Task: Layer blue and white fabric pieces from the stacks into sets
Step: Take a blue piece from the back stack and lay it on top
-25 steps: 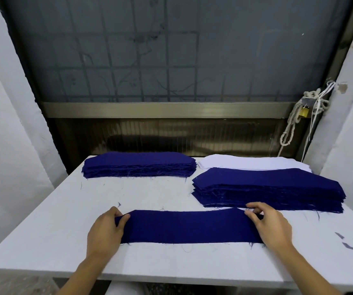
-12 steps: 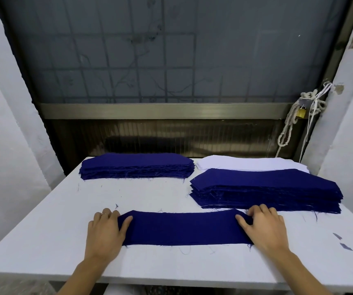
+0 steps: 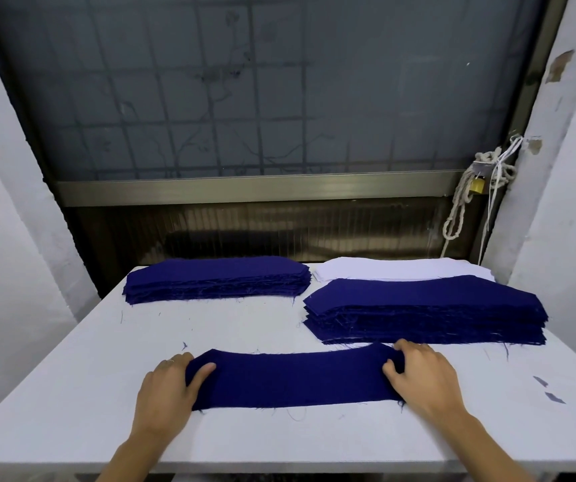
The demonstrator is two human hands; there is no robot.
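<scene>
Loose piece [image 3: 293,377] lies before left stack [image 3: 217,278], right stack [image 3: 425,307] (rear stack [image 3: 401,269] behind).

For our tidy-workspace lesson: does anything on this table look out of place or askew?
Two small blue scraps lie loose on the table, right of the right hand: stray offcuts, not full pieces.
</scene>
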